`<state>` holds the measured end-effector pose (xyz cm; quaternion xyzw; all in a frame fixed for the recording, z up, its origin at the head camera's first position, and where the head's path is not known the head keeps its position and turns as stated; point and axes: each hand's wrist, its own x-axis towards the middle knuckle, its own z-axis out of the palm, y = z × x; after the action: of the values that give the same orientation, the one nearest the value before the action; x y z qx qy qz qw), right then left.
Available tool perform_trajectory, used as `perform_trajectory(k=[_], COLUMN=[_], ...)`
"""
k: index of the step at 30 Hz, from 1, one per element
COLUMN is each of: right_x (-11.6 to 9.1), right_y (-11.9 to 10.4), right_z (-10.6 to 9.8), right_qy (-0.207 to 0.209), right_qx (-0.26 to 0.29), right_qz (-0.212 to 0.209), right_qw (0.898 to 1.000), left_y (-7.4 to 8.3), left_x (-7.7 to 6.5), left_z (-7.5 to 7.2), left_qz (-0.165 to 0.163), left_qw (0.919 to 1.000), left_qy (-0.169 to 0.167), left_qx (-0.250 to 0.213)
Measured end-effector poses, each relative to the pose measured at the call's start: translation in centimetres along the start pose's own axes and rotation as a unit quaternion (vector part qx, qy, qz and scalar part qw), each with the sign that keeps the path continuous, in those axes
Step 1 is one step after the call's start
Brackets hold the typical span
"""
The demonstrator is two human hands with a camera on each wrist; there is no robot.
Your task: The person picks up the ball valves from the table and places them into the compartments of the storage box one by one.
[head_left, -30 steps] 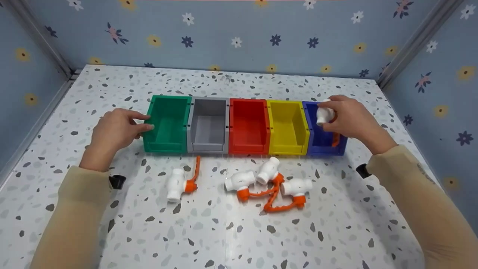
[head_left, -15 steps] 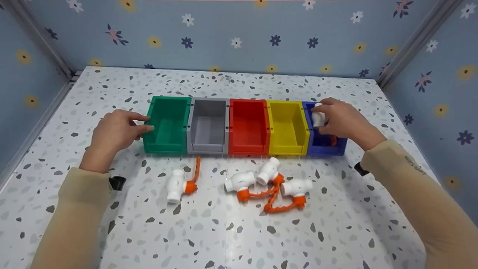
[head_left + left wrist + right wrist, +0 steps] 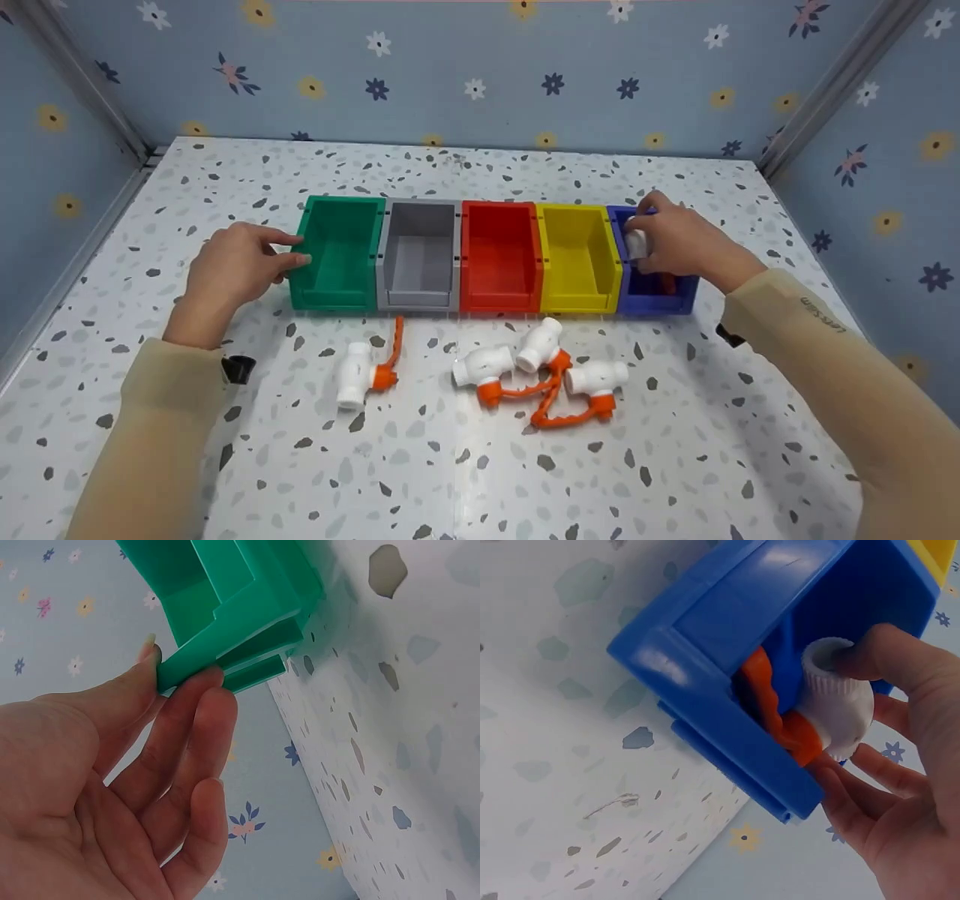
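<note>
With thumb and fingers, my left hand (image 3: 234,266) pinches the left wall of the green bin (image 3: 337,247); the left wrist view shows the green rim (image 3: 187,660) between thumb and fingertips. At the row's right end, my right hand (image 3: 686,240) grips a white ball valve (image 3: 637,244) inside the blue bin (image 3: 652,301). In the right wrist view the thumb lies at the open end of the valve's white body (image 3: 836,705), and its orange handle (image 3: 769,701) sits within the bin walls. Part of the valve is hidden by the hand in the head view.
Between the green and blue bins stand a grey bin (image 3: 420,259), a red bin (image 3: 501,259) and a yellow bin (image 3: 577,259), joined in a row. In front lie a single ball valve (image 3: 356,375) and a cluster of valves (image 3: 484,365) with handles touching. Patterned walls enclose the table.
My right hand has moved slightly left and lower into the blue bin with the ball valve. My left hand keeps its hold on the green bin.
</note>
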<state>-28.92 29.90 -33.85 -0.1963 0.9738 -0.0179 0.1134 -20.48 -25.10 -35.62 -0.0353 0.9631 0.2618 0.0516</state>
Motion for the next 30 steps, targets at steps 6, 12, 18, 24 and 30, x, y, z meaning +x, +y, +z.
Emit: perform_trajectory(k=[6,12,18,24,30], right_x=[0.5,0.8,1.0,1.1,1.1], right_y=[0.0,0.0,-0.5,-0.7,-0.5], right_z=[1.0,1.5,0.7,0.2,0.4], right_qy=[-0.009,-0.044,-0.071,-0.081,-0.075], right_qx=[-0.029,-0.038,-0.03,-0.019,-0.011], right_qz=[-0.035,-0.03,-0.006,0.008,0.001], right_qw=[0.999,0.998,0.997,0.996,0.997], left_y=[-0.1,0.0,0.2,0.2,0.2], left_x=[0.0,0.1,0.1,0.2,0.3], left_z=[0.3,0.2,0.0,0.1,-0.2], left_qz=[-0.003,-0.003,-0.001,-0.004,-0.004], left_qw=[1.0,1.0,1.0,0.9999,0.9998], left_qy=[-0.006,-0.007,-0.001,-0.008,-0.016], left_qx=[-0.002,0.0,-0.002,-0.008,-0.007])
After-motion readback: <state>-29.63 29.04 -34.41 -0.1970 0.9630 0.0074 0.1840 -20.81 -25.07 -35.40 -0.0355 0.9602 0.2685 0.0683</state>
